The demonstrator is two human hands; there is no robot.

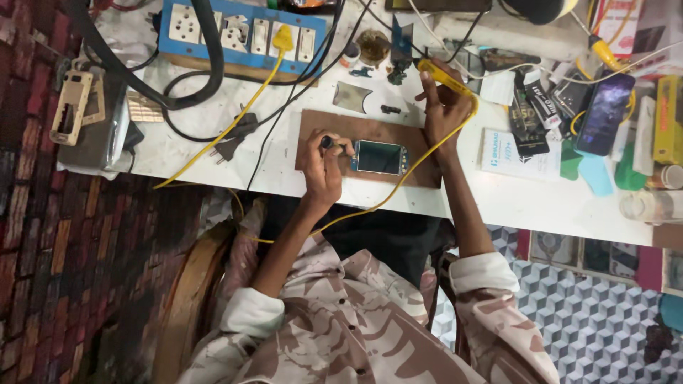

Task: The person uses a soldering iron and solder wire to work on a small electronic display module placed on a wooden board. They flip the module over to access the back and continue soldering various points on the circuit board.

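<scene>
Circuit board (380,157), small and rectangular with a teal-blue face and paler edges, lies flat on a brown mat (334,128) on the white desk (541,203). Left hand (321,167) sits just beside the board's near end, its grip pinched around a short dark-handled tool (334,145) whose tip meets the board's edge. Right hand (445,107) hovers beyond the board's far end, grip closed round a yellow soldering iron (445,77), tip pointing away from the board. Iron's yellow cable (398,186) loops past the board and under the left wrist. Blue switchboard (242,32) well off beyond the left grip.
</scene>
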